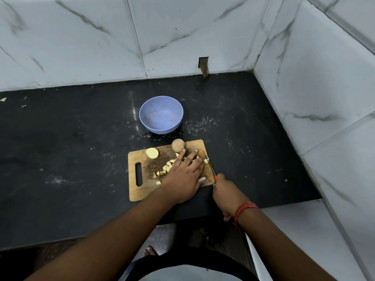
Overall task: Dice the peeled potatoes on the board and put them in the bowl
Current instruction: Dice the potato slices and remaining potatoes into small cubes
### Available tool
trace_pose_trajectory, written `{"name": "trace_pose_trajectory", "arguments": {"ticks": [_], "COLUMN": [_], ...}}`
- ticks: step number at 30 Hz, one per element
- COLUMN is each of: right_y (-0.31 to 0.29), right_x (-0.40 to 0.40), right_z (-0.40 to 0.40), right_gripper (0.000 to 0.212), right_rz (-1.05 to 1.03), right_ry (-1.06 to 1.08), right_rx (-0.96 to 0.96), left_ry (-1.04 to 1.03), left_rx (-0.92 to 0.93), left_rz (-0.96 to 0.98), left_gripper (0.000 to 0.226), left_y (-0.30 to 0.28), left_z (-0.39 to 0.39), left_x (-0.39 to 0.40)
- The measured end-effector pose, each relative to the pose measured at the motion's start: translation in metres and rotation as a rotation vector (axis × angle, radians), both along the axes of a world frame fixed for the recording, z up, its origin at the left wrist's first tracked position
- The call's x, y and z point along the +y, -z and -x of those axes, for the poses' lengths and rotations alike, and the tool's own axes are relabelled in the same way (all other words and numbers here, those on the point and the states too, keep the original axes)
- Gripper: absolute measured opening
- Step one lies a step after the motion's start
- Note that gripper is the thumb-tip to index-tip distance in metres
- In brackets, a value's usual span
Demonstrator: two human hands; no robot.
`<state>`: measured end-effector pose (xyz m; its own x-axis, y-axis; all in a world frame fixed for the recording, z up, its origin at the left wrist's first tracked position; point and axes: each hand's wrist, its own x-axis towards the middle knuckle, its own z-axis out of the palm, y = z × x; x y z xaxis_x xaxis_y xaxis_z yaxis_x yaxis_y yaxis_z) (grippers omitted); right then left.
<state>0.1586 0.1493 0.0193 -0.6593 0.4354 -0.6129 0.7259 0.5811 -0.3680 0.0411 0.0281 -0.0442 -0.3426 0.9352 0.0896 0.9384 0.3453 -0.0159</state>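
Marble-look wall tiles, white with grey veins, close in the back and right side; a small dark notch sits at the base of the back wall.

Black surface, scuffed and speckled with pale crumbs, runs the full width below the tiles. Two small scraps lie at its far left edge.

Wooden cutting board, handle slot on its left end, lies flat on the surface near the front edge.

Blue-violet bowl stands upright just behind the board, apart from it. Nothing in it that can be made out.

Left hand lies palm down over the right half of the board, fingers straight and spread, pressing on the potato being cut; that piece is mostly hidden beneath it.

Right hand is just off the board's right front corner, fingers curled round the orange handle of a knife. The thin blade runs forward along the left hand's fingers. A red thread band circles the right wrist.

Whole round potato sits at the board's far edge. Halved potato, cut face up, lies left of it.

Diced potato pieces, pale yellow, are scattered mid-board, touching the left hand's edge. One cube rests by the blade.
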Motion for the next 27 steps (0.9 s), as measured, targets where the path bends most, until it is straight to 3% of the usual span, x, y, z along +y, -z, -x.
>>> {"name": "trace_pose_trajectory", "arguments": {"ticks": [5,11,15,19,22,24,27], "right_y": [-0.001,-0.003,0.005,0.013,0.008,0.000,-0.019], "right_x": [-0.004,-0.006,-0.009,-0.010,-0.004,0.000,0.001], "right_z": [0.007,0.015,0.002,-0.020,-0.035,-0.045,-0.060], "right_gripper": [0.020,0.037,0.034,0.018,0.007,0.015,0.021], "right_rz": [-0.001,0.000,-0.005,-0.013,0.073,0.150,0.465], "right_ry": [0.007,0.021,0.017,-0.031,-0.034,0.001,0.244], "right_rx": [-0.049,-0.148,-0.165,-0.099,-0.062,-0.014,0.136], "left_ry": [0.010,0.005,-0.018,-0.026,-0.036,-0.047,-0.046], "left_rx": [0.009,0.011,0.026,0.032,0.018,0.021,0.031], "left_rz": [0.005,0.009,-0.008,-0.007,-0.011,-0.016,-0.053], "left_gripper": [0.063,0.064,0.061,0.061,0.064,0.065,0.060], "left_y": [0.000,-0.001,-0.002,-0.002,-0.003,-0.004,-0.008], "left_z": [0.001,0.000,-0.003,-0.004,-0.005,-0.005,-0.006], "left_x": [0.001,0.002,0.004,0.004,0.004,0.003,0.002]}}
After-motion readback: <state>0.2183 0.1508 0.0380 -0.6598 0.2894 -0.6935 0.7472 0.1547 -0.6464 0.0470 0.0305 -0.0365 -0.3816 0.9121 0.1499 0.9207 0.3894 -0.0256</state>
